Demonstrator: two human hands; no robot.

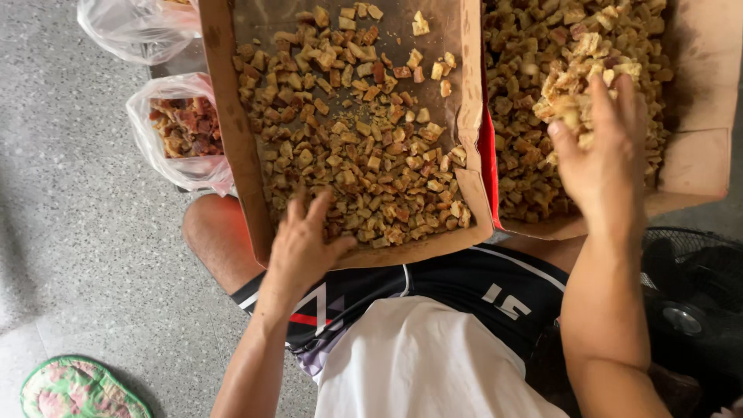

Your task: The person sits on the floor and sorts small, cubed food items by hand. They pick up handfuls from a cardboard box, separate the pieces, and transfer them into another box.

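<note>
A cardboard tray [241,155] rests on my lap, holding many small brown fried cubes [364,147]. My left hand [303,246] lies at its near edge, fingers spread over the cubes, holding nothing. To the right a second cardboard box [696,162] is filled with the same cubes. My right hand [600,155] is raised above that box, fingers cupped around a heap of pale cubes [576,89].
A clear plastic bag [182,135] of darker reddish pieces stands on the speckled floor at the left, with another bag [135,27] behind it. A black fan [689,302] sits at the right. A green floral slipper [73,391] lies bottom left.
</note>
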